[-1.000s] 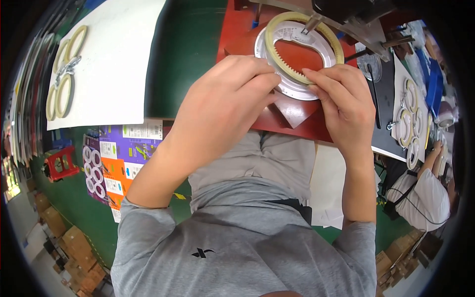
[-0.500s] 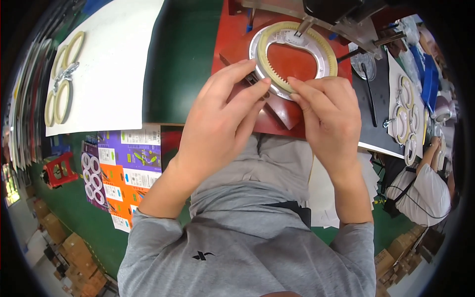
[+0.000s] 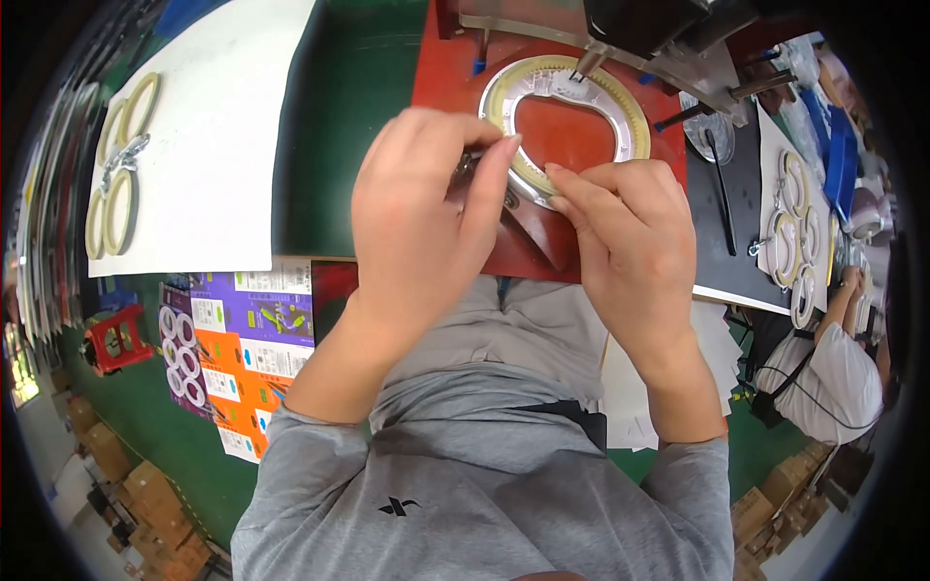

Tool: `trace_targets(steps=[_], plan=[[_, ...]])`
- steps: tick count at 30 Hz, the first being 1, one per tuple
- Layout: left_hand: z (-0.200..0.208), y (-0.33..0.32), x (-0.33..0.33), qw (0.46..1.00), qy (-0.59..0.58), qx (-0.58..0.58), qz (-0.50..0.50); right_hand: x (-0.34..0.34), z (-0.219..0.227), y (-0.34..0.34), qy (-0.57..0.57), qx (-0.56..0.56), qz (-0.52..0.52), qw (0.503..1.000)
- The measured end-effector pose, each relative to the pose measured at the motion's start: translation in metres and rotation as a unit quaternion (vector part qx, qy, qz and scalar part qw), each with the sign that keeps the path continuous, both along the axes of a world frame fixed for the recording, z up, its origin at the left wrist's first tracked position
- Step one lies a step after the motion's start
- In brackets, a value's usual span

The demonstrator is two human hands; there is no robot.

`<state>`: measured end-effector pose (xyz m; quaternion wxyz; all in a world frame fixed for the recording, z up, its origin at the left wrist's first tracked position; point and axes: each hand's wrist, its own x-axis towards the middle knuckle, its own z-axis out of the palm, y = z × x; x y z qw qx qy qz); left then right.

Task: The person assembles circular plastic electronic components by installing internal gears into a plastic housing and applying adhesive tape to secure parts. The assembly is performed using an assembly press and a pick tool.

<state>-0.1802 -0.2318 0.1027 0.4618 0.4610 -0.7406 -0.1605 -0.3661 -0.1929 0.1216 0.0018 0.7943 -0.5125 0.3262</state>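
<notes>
A silver metal ring (image 3: 579,92) with a pale yellow toothed ring (image 3: 635,121) set on it lies on a red board (image 3: 444,73). My left hand (image 3: 412,208) pinches the near left rim between thumb and forefinger. At the near edge, my right hand (image 3: 635,218) closes its thumb and fingertips on the toothed ring. Both sets of fingertips cover part of the rim. A dark metal block partly shows beneath the left fingers. A metal tip (image 3: 586,66) of the machine overhead hangs over the far side of the rings.
The machine (image 3: 668,53) and its rods stand at the far right. Beside it are a clear dish (image 3: 712,136) and a black stick-like tool (image 3: 724,198). More rings lie on white sheets at left (image 3: 118,211) and right (image 3: 783,247). A person (image 3: 833,378) sits at right.
The toothed ring now sits flatter and more centred on the silver ring. My left thumb and forefinger have come together at the rim; my right hand has shifted slightly left.
</notes>
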Motion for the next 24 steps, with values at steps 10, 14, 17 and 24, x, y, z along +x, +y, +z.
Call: trace_targets(steps=[10,14,17,24], plan=[[-0.014,-0.025,-0.016,0.998,0.061,-0.031,-0.007,-0.004,-0.005,-0.001,0.068,-0.031,0.001,0.997],[-0.015,-0.028,-0.016,0.996,0.078,-0.033,-0.009,-0.006,-0.001,0.001,0.082,-0.027,0.008,0.996],[-0.013,-0.03,-0.014,0.997,0.072,-0.025,-0.018,-0.013,-0.001,-0.006,0.034,-0.062,-0.004,0.998],[-0.008,-0.032,-0.009,0.999,0.024,-0.018,-0.022,-0.013,-0.015,-0.043,0.011,0.027,-0.071,0.997]])
